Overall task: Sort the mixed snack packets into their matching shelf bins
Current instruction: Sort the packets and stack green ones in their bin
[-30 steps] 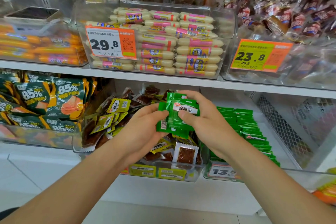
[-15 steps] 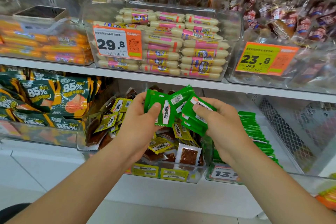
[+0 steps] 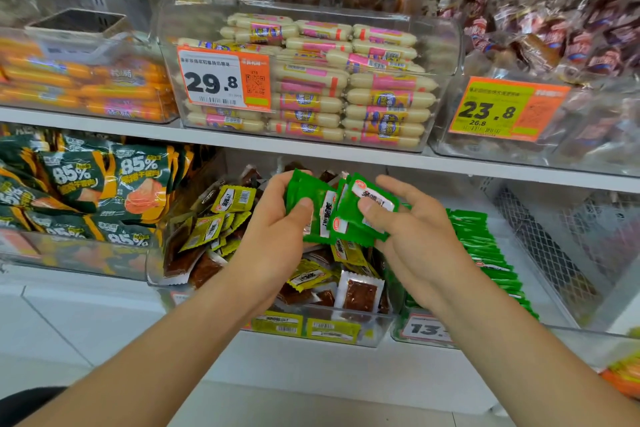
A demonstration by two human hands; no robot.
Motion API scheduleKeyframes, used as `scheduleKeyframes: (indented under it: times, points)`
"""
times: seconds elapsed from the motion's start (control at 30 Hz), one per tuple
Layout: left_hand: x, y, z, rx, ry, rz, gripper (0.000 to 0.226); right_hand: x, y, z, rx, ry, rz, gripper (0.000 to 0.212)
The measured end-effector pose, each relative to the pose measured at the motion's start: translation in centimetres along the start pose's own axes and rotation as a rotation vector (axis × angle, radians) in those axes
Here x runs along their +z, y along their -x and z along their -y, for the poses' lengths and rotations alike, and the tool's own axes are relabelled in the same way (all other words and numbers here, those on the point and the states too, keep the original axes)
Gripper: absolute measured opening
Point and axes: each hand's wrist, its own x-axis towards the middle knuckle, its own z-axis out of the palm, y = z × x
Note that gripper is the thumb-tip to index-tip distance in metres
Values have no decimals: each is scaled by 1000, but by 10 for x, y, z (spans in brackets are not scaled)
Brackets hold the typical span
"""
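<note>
a: so, where are the green packets (image 3: 322, 208) at this moment?

b: they're in both your hands, held in the air over the middle bin (image 3: 346, 336) on the lower shelf. your left hand (image 3: 277, 232) is curled round a fanned bunch of them, with the thumb pressed on the front and the fingers behind. your right hand (image 3: 412, 243) pinches the packet on top of the fan. its thumb lies flat on the white label, its other fingers are loosely bent behind, and one finger reaches out past the packet's top edge.

a: and what's beneath your hands?

b: the middle bin is a clear tub heaped with yellow-green packets (image 3: 232, 199) and clear sachets with brown filling (image 3: 360, 295), all jumbled together. just beside it is the right-hand bin (image 3: 554, 326), where a row of green packets (image 3: 485, 253) of the same colour stands tidily on edge. a price tag beginning 13 (image 3: 426, 328) sits at its front, partly hidden by your right forearm.

a: what else is around you?

b: left of the middle bin are dark green pouches marked 85% (image 3: 104, 184). on the shelf above, a clear tub holds stacked pale sausages with pink bands (image 3: 346, 97) and carries a 29.8 tag (image 3: 221, 80). orange sausages (image 3: 86, 87) lie in the tub to its left, and a 23.8 tag (image 3: 502, 111) hangs on the tub to its right.
</note>
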Motion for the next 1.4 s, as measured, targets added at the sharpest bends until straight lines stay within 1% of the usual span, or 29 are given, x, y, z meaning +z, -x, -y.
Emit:
scheduleKeyframes:
  times: [0.03, 0.07, 0.13, 0.23, 0.27, 0.3, 0.4, 0.47, 0.53, 0.57, 0.63, 0.7, 0.77, 0.8, 0.9, 0.97, 1.03, 1.1, 1.17, 1.27, 1.3, 1.33, 1.4]
  points:
    - [2, 1, 0, -1, 12, 3, 32, 1, 1, 1, 55, -122, 26, 45]
    - [3, 2, 0, -2, 25, 8, 33, 3, 3, 2, 85, -194, 45, 42]
    - [6, 3, 1, 0, 56, 11, 34, 8, 7, 2, 103, -222, 40, 34]
    - [6, 3, 0, 7, 102, 5, 33, 12, 10, -3, 74, -242, 20, 26]
    - [6, 3, -1, 9, 115, 7, 31, 12, 11, -3, 44, -214, 9, 25]
    - [5, 3, -1, 11, 127, 12, 29, 12, 12, -3, -8, -136, 3, 26]
    - [3, 4, -3, 12, 135, 56, 25, 13, 15, -3, -215, 207, 12, 29]
    - [2, 4, -3, 28, 102, 81, 32, 15, 16, -7, -253, 293, -1, 25]
    - [0, 4, -2, 26, 96, 102, 40, 13, 15, -10, -266, 372, -76, 19]
    - [-1, 4, -2, 25, 93, 108, 42, 12, 15, -10, -262, 389, -111, 17]
    - [-1, 6, -1, 42, 63, 107, 44, 12, 18, -7, -223, 341, -128, 12]
    - [1, 9, 0, 86, 3, 112, 45, 17, 23, -9, -128, 339, -71, 22]
    - [4, 14, 2, 140, -56, 111, 49, 24, 23, -19, -41, 427, -7, 34]
    - [6, 17, 2, 163, -72, 96, 50, 28, 25, -23, -11, 433, 31, 36]
    - [15, 13, -1, 174, -86, 31, 58, 37, 28, -23, 22, 243, 127, 34]
    - [20, -4, -3, 120, -18, -57, 61, 36, 28, -16, -24, 191, 168, 31]
    - [16, -10, -2, 138, 30, -72, 59, 34, 27, -13, -43, 140, 191, 28]
    - [14, -6, 0, 118, 80, -81, 58, 32, 25, -11, -9, 44, 195, 26]
    - [12, 3, 0, 73, 147, -80, 50, 32, 26, -10, 62, -109, 191, 26]
    - [9, 10, -2, 94, 194, -68, 54, 30, 26, -6, 107, -282, 154, 25]
    - [10, 11, -1, 93, 188, -52, 57, 30, 26, -6, 84, -255, 139, 25]
    - [11, 12, 1, 89, 174, -23, 61, 29, 25, -8, 9, -112, 124, 24]
    - [13, 14, 4, 68, 168, 58, 69, 27, 27, -11, -242, 396, 91, 29]
